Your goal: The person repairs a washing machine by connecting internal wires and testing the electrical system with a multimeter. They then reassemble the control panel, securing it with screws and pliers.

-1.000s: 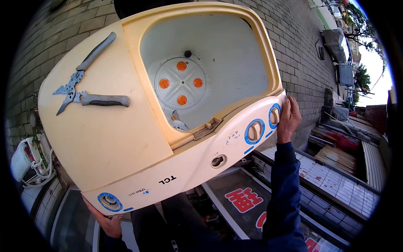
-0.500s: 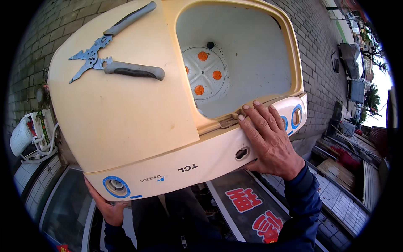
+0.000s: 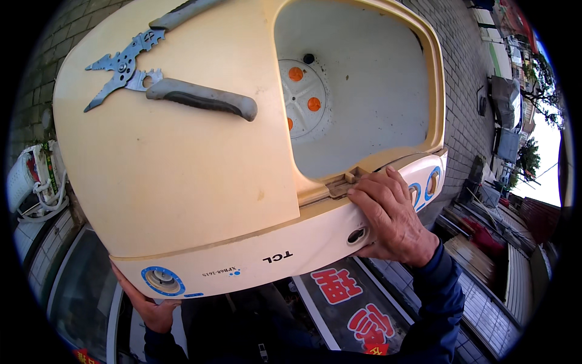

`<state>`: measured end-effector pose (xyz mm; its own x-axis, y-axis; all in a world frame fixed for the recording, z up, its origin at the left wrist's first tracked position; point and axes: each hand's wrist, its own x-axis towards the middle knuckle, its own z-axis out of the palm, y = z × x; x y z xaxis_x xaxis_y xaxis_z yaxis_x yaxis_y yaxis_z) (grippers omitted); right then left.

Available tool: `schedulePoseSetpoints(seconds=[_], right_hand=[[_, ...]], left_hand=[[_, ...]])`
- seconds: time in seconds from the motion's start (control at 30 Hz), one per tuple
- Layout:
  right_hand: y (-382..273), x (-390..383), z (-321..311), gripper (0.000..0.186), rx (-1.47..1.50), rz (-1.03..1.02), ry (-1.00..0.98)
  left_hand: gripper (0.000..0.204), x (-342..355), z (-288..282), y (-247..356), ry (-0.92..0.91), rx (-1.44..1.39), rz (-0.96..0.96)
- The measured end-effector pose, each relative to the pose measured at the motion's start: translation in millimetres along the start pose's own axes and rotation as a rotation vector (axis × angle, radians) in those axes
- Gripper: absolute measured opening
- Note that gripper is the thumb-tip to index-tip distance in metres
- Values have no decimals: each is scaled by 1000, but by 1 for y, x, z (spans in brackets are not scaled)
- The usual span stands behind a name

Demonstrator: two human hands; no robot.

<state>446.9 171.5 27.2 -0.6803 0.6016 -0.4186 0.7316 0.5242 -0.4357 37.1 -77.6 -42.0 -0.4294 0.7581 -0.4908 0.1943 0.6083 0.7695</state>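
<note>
A cream twin-tub washing machine (image 3: 182,176) fills the middle, its right tub (image 3: 364,97) uncovered, showing a disc with orange inserts. My left hand (image 3: 147,305) grips the lower left corner of its control strip (image 3: 212,282), beside a blue-ringed dial socket (image 3: 162,281). My right hand (image 3: 391,215) has its fingers curled over the strip's upper edge by the slotted recess, with the thumb at the lower edge beside an oval hole. A multi-tool plier (image 3: 124,70) with grey handles lies spread on the top panel, left of the tub opening.
Grey paving (image 3: 467,97) surrounds the machine's far side. At left are a white basket (image 3: 23,179) and coiled hoses (image 3: 48,200). Below are framed glass panels (image 3: 85,279) with red lettering. At right are stacked boards (image 3: 467,261), covered objects (image 3: 509,103) and trees beyond.
My right hand has left the control strip's right end and now grips nearer its middle. The machine sits further right in view. My left hand stays at the lower left corner.
</note>
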Motion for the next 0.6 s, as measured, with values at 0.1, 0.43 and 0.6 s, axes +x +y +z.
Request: schedulePoseSetpoints(seconds=[0.1, 0.43, 0.6], right_hand=[[1, -6, 8, 107, -15, 18, 5], [-9, -25, 32, 112, -148, 145, 109], [-25, -42, 61, 124, -231, 254, 470]], left_hand=[[150, -1, -2, -2, 4, 7, -3], [148, 3, -5, -11, -4, 85, 93], [145, 5, 9, 3, 29, 16, 59]])
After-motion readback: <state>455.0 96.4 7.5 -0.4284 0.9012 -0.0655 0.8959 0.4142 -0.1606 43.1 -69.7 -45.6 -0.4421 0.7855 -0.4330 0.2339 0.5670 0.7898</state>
